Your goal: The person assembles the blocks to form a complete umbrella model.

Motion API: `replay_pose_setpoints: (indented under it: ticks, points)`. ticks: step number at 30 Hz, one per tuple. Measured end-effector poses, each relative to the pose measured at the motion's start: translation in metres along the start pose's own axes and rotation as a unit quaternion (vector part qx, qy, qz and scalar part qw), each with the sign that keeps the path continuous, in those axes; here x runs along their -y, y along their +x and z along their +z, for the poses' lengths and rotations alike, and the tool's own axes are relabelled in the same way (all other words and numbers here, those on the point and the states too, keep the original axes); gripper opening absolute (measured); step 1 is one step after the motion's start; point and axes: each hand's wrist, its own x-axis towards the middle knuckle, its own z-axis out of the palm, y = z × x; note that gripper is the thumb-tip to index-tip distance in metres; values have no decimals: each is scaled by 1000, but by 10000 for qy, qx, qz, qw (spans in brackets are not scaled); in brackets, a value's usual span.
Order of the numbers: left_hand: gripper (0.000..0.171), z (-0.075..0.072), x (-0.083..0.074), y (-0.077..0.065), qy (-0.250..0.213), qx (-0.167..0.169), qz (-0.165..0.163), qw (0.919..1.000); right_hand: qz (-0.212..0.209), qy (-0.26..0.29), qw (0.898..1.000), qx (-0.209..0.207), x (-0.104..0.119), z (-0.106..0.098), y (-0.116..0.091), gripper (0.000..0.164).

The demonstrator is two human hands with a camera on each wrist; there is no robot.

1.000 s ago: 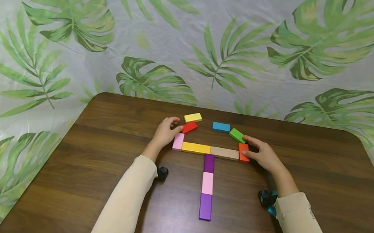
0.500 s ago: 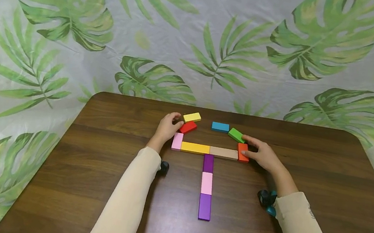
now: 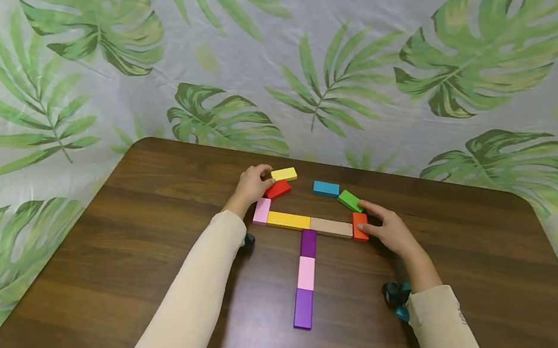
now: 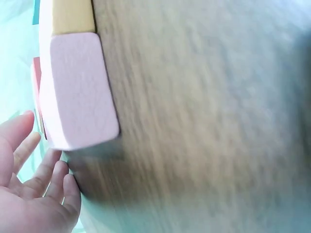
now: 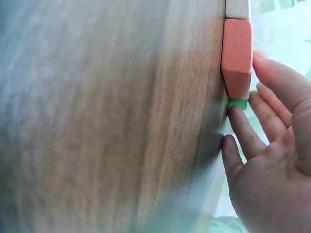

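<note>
My left hand (image 3: 253, 186) is beside the red block (image 3: 278, 189), its thumb close to that block and its fingers by the left end of the yellow block (image 3: 284, 174). In the left wrist view its fingers spread loosely past a pale pink block (image 4: 83, 90). On the other side, my right hand (image 3: 391, 230) has its thumb on the orange block (image 3: 360, 226) and its forefinger at the green block (image 3: 350, 200). The right wrist view shows those fingers fairly straight. A blue block (image 3: 326, 189) lies between the green and yellow ones, with a gap before the yellow.
An amber block (image 3: 288, 220) and a tan block (image 3: 332, 227) form a row across. Below it run a dark purple block (image 3: 309, 243), a pink block (image 3: 306, 273) and a violet block (image 3: 304, 309). The brown table (image 3: 145, 274) ends near a leaf-patterned cloth (image 3: 246, 31).
My left hand has moved slightly away from me, from beside the red block up toward the yellow block. The right hand stays at the orange and green blocks. The head view shifts slightly.
</note>
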Motion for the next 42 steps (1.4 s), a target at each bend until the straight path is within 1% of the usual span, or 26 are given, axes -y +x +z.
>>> replay_pose_setpoints:
  ticks: [3, 9, 11, 13, 17, 20, 23, 24, 30, 31, 35, 42]
  points:
    - [37, 0, -3, -1, 77, -49, -109, 9999, 30, -1, 10000, 19, 4, 0, -1, 58]
    - [35, 1, -7, 0, 305, -164, -230, 9991, 21, 231, 9997, 35, 29, -2, -9, 55]
    - [34, 2, -7, 0, 351, -200, -259, 9988, 17, 256, 9997, 31, 32, -2, -10, 55]
    - [33, 2, -8, 0, 361, -234, -286, 9987, 5, 141, 9999, 44, 26, -2, -8, 55]
    - [33, 3, -10, -1, 363, -326, -314, 9983, -16, -54, 10000, 22, 6, 0, -2, 58]
    - [32, 4, -11, -2, 396, -416, -341, 9978, -51, -50, 10000, -14, -1, 1, 0, 60]
    - [30, 5, -10, -1, 434, -509, -337, 9972, -86, -15, 10000, -40, -2, 1, 0, 59]
    - [30, 5, -10, -1, 431, -527, -329, 9971, -59, 6, 10000, -29, 4, 1, -2, 59]
    - [33, 5, -7, -1, 395, -596, -291, 9970, 39, 75, 10000, -20, 3, 1, -2, 58]
    - [33, 5, -7, -1, 411, -618, -302, 9968, 27, 46, 10000, -29, -2, 2, -1, 59]
    - [33, 6, -7, 1, 535, -714, -340, 9954, 64, 29, 10000, -68, 0, 3, -1, 59]
    - [29, 8, -4, 4, 691, -772, -318, 9941, 136, 76, 9999, -51, -1, 1, 0, 58]
